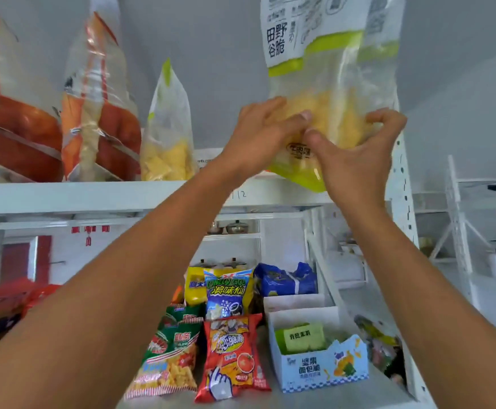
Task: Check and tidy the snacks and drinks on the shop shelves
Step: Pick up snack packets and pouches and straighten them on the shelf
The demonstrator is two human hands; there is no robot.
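**Top shelf, R end.** Large clear bag point(329, 69), white label, lime-green trim, yellow snack pieces settled in the lower half. It stands upright just beside the perforated white upright point(403, 184). The bottom edge is at the front lip of the top shelf point(93, 196); cannot tell whether it rests on the shelf.

**Hands.** Both are clamped on the bag's lower part.
- L hand point(258, 134): fingers curled on the front, L of centre.
- R hand point(356, 154): fingers hooked round the R edge, thumb on the front.
- Thumb tips meet at mid-bag.

**Top shelf, other stock.**
- A smaller clear bag of the same type point(168, 137) stands upright near mid-shelf, well apart from the held one.
- L of it are two tall clear bags with orange-red fill point(102, 113) point(19, 128), both leaning.

**Lower shelf** point(300, 399).
- Front row: green packet point(170, 358) and red packet point(232, 349), side by side.
- Behind them: blue packet point(229, 293), with a yellow packet point(195, 284) to its L.
- Back R: dark-blue bag point(285, 280).
- R side: open white-and-blue carton point(323, 367) holding green packs point(300, 336).
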